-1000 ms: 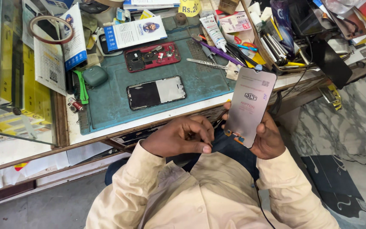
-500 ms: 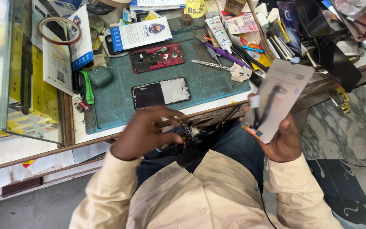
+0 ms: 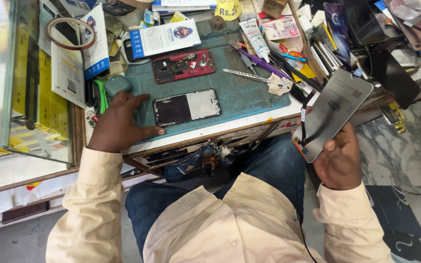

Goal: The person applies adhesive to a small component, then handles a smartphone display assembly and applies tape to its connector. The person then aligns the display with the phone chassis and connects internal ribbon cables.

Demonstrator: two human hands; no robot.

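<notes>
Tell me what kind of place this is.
Most likely a phone repair bench: an opened red phone and a phone frame lie on a teal work mat, with tweezers beside them.

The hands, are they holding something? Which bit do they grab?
The right hand holds a grey phone screen panel by its lower end, thumb on its face. The left hand holds nothing; it rests flat on the green mat beside an opened phone.

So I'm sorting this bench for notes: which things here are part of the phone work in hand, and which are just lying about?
In hand:
right hand holds the grey screen panel
left hand rests on the green mat beside the open phone frame
red phone back

Lying about:
tweezers
glue tube
tape roll
leaflets
</notes>
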